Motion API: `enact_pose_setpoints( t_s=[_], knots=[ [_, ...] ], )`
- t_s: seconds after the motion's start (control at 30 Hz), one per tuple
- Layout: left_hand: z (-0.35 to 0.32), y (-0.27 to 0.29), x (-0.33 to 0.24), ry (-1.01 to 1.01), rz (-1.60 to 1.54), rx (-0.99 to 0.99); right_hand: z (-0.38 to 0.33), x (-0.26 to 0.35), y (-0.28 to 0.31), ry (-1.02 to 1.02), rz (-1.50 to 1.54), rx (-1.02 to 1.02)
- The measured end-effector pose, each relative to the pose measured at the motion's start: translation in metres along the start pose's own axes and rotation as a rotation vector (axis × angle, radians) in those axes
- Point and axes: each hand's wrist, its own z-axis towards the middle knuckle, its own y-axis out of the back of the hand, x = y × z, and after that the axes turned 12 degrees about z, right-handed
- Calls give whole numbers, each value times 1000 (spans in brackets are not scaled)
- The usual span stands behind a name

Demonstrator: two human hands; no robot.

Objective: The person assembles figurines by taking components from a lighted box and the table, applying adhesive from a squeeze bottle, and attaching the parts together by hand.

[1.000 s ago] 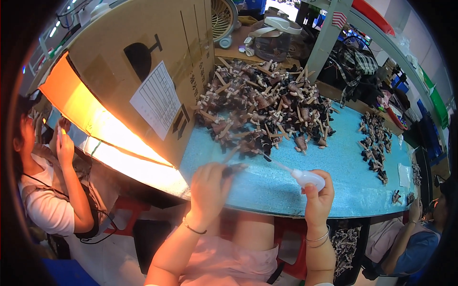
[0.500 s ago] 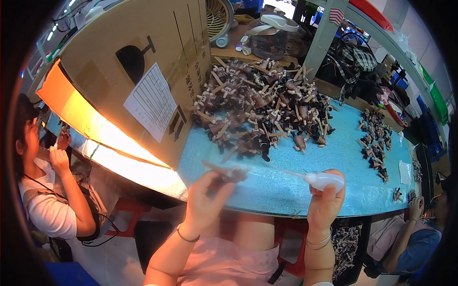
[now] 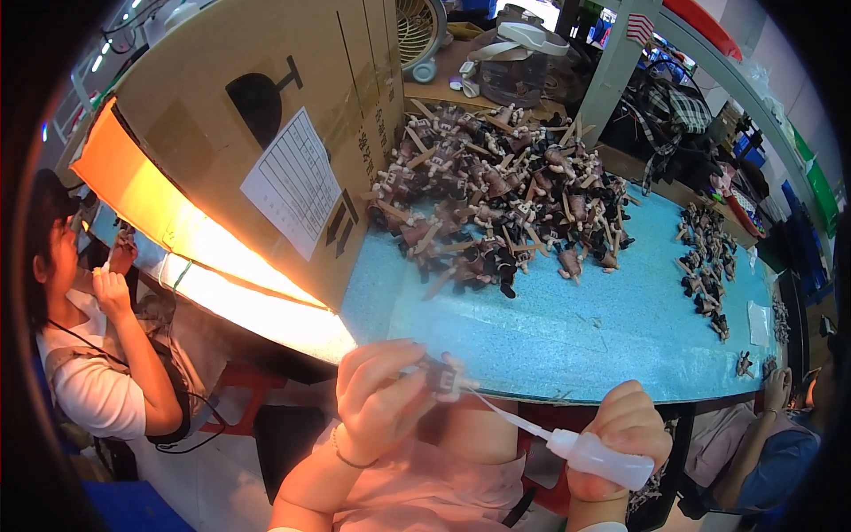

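Note:
My left hand [image 3: 377, 399] is closed around a small brown toy figure [image 3: 441, 379], held just off the table's front edge. In my right hand [image 3: 620, 434] lies a white squeeze bottle [image 3: 603, 458] with a long thin nozzle. The nozzle tip reaches the near end of the figure; whether it touches cannot be made out. Beyond my hands, a large heap of similar figures [image 3: 496, 191] in brown, black and cream, several with flat wooden-looking sticks, covers the back of the blue table [image 3: 550, 328].
A tall cardboard box [image 3: 310, 80] stands at the left, lit orange inside. Smaller figures [image 3: 705, 266] lie in a row at the right. A fan [image 3: 418, 35] and a bag [image 3: 519, 66] are at the back. Co-workers sit left [image 3: 106, 372] and right [image 3: 762, 452].
My left hand has lowered the figure and turned it toward the right. My right hand has come down and tilted the bottle, so its nozzle now meets the figure's area.

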Motion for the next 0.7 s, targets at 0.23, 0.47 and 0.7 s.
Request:
enact_pose_setpoints(
  t_s=[0.23,0.47,0.7],
  knots=[
    [5,3,-2,-44,88,4,-1,5,4,-45,-12,13],
    [7,2,-4,-50,96,-5,9,8,2,-38,-93,164],
    [4,5,-7,-25,80,109,12,12,3,-72,-70,208]
  ],
)
